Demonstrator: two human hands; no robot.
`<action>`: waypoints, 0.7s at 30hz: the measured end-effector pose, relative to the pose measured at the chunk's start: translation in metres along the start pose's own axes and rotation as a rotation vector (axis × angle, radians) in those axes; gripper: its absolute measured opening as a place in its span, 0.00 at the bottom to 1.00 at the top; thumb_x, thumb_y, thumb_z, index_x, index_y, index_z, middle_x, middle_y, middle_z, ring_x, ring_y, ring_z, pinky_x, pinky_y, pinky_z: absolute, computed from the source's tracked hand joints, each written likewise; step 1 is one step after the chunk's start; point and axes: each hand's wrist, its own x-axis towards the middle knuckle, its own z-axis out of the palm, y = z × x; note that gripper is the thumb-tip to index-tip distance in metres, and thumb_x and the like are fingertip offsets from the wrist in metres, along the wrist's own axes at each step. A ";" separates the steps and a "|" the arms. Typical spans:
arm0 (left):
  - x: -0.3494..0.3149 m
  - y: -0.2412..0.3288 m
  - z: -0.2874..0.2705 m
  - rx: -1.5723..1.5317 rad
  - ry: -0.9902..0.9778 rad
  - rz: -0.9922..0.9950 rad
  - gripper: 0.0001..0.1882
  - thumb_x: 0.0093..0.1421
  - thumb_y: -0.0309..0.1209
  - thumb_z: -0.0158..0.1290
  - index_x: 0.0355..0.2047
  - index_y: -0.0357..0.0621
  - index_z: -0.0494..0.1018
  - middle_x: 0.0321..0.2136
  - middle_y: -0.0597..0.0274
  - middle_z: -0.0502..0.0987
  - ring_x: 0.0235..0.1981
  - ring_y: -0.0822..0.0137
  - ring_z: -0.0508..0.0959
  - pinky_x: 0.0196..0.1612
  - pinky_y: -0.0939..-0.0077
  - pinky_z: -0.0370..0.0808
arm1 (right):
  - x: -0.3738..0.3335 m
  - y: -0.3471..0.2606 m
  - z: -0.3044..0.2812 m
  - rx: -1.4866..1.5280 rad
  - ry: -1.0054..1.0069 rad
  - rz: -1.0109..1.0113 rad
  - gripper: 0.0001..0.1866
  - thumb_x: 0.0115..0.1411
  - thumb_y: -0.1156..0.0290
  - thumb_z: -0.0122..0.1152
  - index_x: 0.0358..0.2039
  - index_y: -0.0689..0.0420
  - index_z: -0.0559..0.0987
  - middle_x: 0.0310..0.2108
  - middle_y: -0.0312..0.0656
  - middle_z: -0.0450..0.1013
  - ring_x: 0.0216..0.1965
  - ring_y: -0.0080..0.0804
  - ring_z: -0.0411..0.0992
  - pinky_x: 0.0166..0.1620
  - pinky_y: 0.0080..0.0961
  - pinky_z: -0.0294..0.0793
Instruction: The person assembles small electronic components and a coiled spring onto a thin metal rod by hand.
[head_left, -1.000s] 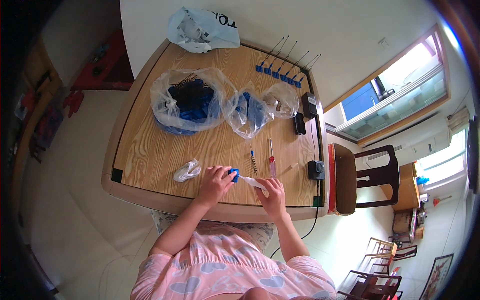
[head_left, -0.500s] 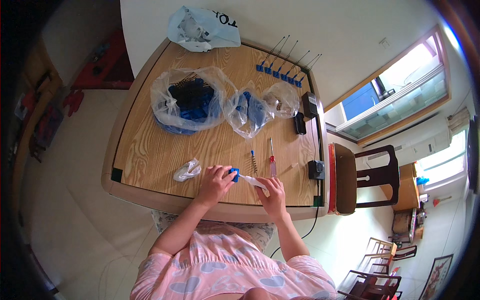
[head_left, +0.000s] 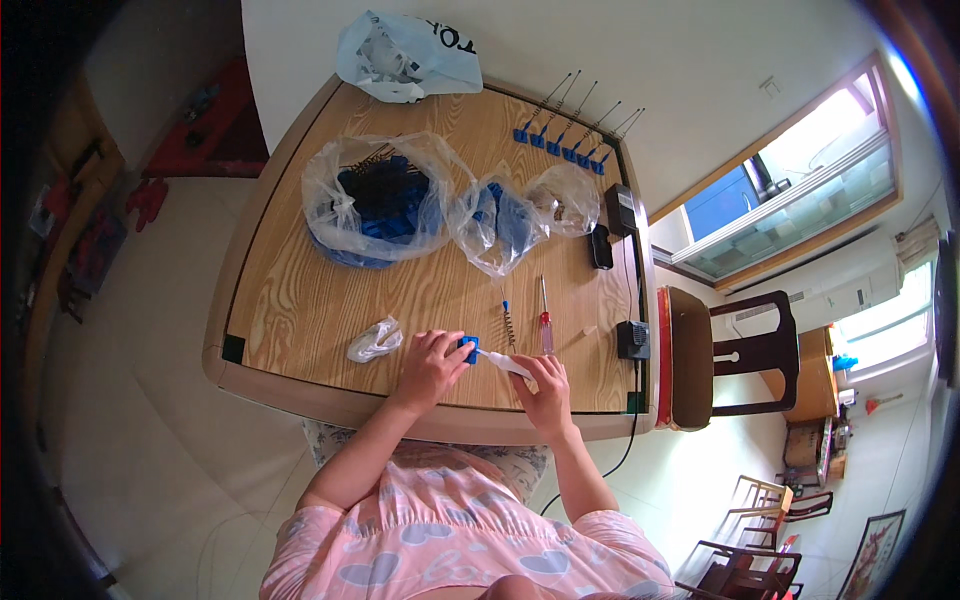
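Blue block (head_left: pixel 472 356), seemingly smooth plastic

From where I stand, big black letters (head_left: pixel 455 38) show on the pale blue plastic bag (head_left: pixel 395 70) at the far end of the table (head_left: pixel 290 310). Curly pale writing (head_left: pixel 452 573) runs among the grey hearts (head_left: pixel 370 570) on the person's pink top (head_left: pixel 480 560). The black box (head_left: pixel 620 212) on the right seems to have small print, too tiny for me to read.
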 end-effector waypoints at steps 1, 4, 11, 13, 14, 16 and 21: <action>0.000 0.000 0.000 -0.007 0.002 0.001 0.22 0.45 0.32 0.64 0.43 0.50 0.75 0.45 0.65 0.72 0.46 0.63 0.71 0.50 0.63 0.65 | 0.000 0.000 0.000 0.000 0.000 0.000 0.15 0.52 0.73 0.64 0.41 0.56 0.78 0.34 0.43 0.74 0.37 0.42 0.70 0.42 0.35 0.67; 0.001 0.001 -0.001 0.019 0.004 0.011 0.22 0.45 0.32 0.64 0.43 0.50 0.75 0.45 0.65 0.72 0.46 0.63 0.71 0.50 0.64 0.65 | -0.002 0.001 0.000 -0.006 -0.004 -0.003 0.15 0.51 0.73 0.64 0.41 0.56 0.78 0.33 0.42 0.74 0.37 0.42 0.70 0.43 0.35 0.67; 0.001 0.001 -0.001 0.012 0.006 0.012 0.22 0.45 0.32 0.64 0.43 0.50 0.75 0.46 0.65 0.72 0.47 0.63 0.70 0.50 0.64 0.65 | -0.003 0.004 0.001 0.003 0.017 -0.002 0.15 0.51 0.73 0.64 0.41 0.56 0.78 0.33 0.42 0.74 0.37 0.41 0.70 0.43 0.34 0.67; 0.000 0.001 -0.001 0.002 0.003 0.003 0.22 0.45 0.32 0.64 0.43 0.50 0.75 0.46 0.65 0.72 0.47 0.63 0.70 0.50 0.64 0.65 | -0.002 0.005 0.001 0.002 0.021 -0.002 0.15 0.51 0.74 0.64 0.41 0.56 0.78 0.33 0.42 0.74 0.37 0.41 0.70 0.42 0.34 0.67; 0.000 0.001 -0.001 0.003 0.002 0.003 0.22 0.45 0.32 0.64 0.43 0.50 0.75 0.46 0.65 0.72 0.47 0.63 0.70 0.50 0.64 0.65 | -0.002 0.004 0.001 0.000 0.021 0.003 0.15 0.51 0.73 0.64 0.41 0.55 0.78 0.33 0.41 0.74 0.37 0.41 0.70 0.42 0.34 0.67; 0.001 0.002 -0.001 0.005 0.006 -0.001 0.22 0.45 0.32 0.64 0.43 0.50 0.76 0.46 0.65 0.72 0.47 0.64 0.70 0.50 0.64 0.65 | -0.002 0.005 0.002 -0.002 0.022 0.008 0.15 0.52 0.73 0.64 0.42 0.55 0.78 0.33 0.41 0.74 0.37 0.41 0.70 0.42 0.34 0.67; 0.000 0.001 0.000 0.013 0.010 0.001 0.22 0.45 0.32 0.64 0.43 0.50 0.76 0.45 0.65 0.72 0.47 0.64 0.71 0.50 0.64 0.65 | -0.001 0.001 0.001 0.007 0.008 0.011 0.14 0.51 0.76 0.64 0.41 0.57 0.79 0.35 0.43 0.75 0.38 0.42 0.71 0.43 0.34 0.69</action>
